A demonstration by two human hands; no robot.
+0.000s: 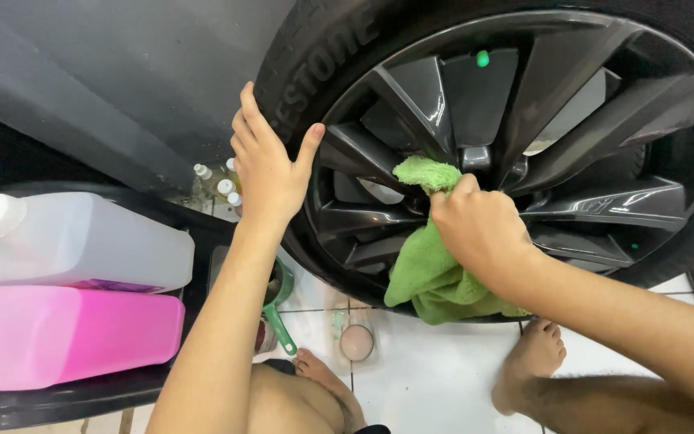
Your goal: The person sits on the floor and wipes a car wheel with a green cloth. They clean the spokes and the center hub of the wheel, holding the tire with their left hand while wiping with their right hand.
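While the wheel (524, 145) was viewed from above and slightly to one side, a green cloth (427, 269) was held bunched in the right hand (479, 233) and pressed against the dark spokes near the hub (475, 157). The right hand was closed around the cloth, with the upper corner of the cloth pushed into the gap between two spokes and the rest left hanging below the fist toward the white tiled floor (443, 378). The left hand (267, 165) was laid flat and open on the tyre (299, 72) at the rim's outer edge, fingers spread upward and thumb hooked toward the spokes; nothing was gripped by it. The two hands were kept well apart, the left on the tyre wall and the right nearer the wheel's centre. The cloth therefore lay to the right of the left hand and directly under the right hand, which was the nearer by contact. The spokes were seen to radiate outward from the hub, so that the long axis of each ran from the cloth toward the tyre. Beside the left forearm, a white jug (74, 241) and a pink jug (66, 333) were lying on a dark tray (58, 402). A green-handled scoop (279, 317) was seen on the floor below the tyre.
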